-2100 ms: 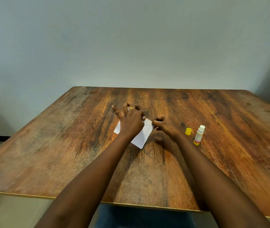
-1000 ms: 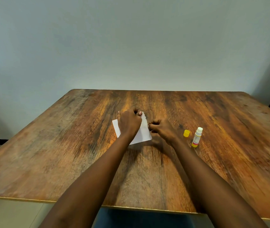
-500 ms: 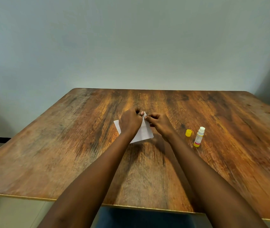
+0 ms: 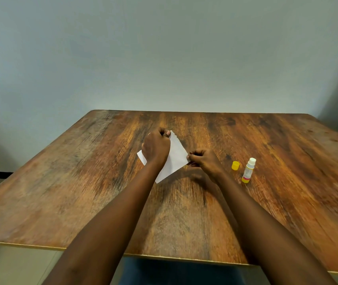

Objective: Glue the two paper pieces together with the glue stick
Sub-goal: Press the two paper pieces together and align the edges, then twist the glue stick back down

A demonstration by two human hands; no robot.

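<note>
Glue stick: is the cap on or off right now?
Off. The yellow cap sits apart on the table, just left of the glue stick, whose white top is bare.

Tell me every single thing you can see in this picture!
paper: looks like one sheet (cannot tell if two are stacked), white, held just above the middle of the table
glue stick: one, white with a yellow base, standing upright and uncapped on the table, to the right of the hands
cap: one, yellow, on the table just left of the glue stick
table: one, brown wood, fills the lower half of the view
wall: one, pale grey, behind the table
left hand: grips the paper's far corner
right hand: pinches the paper's right corner
</note>
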